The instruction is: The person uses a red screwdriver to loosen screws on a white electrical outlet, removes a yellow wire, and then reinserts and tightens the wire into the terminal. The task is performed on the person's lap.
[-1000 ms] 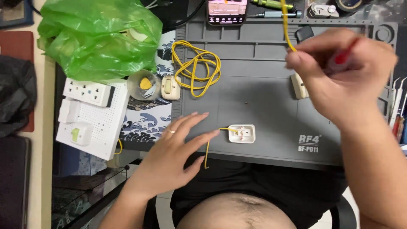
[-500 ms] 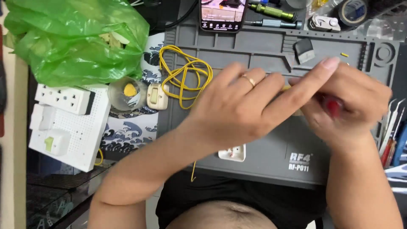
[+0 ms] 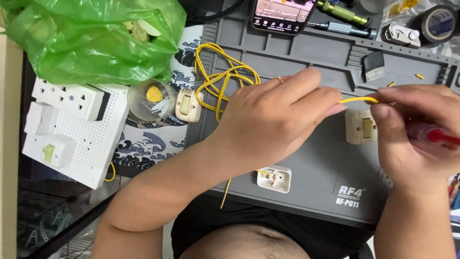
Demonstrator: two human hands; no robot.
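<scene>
My left hand (image 3: 278, 120) reaches across the grey work mat (image 3: 306, 62) and pinches a thin yellow wire (image 3: 357, 100). My right hand (image 3: 417, 129) grips the wire's other side and also holds a red-handled tool (image 3: 441, 136). Below my left hand lies a small open white switch base (image 3: 274, 179) with a yellow wire end in it. A cream switch (image 3: 360, 126) sits on the mat between my hands. A loose coil of yellow wire (image 3: 223, 79) lies at the mat's left edge.
A green plastic bag (image 3: 91, 38) fills the top left, above a white perforated board (image 3: 72, 139) with a socket strip. A clear cup (image 3: 151, 98) and another cream switch (image 3: 188, 104) stand beside it. A phone (image 3: 282, 14), screwdrivers (image 3: 345, 14) and black tape (image 3: 438, 24) line the back.
My left hand rose from the switch base and crossed to the right, taking hold of the yellow wire beside my right hand. The camera view shifted slightly.
</scene>
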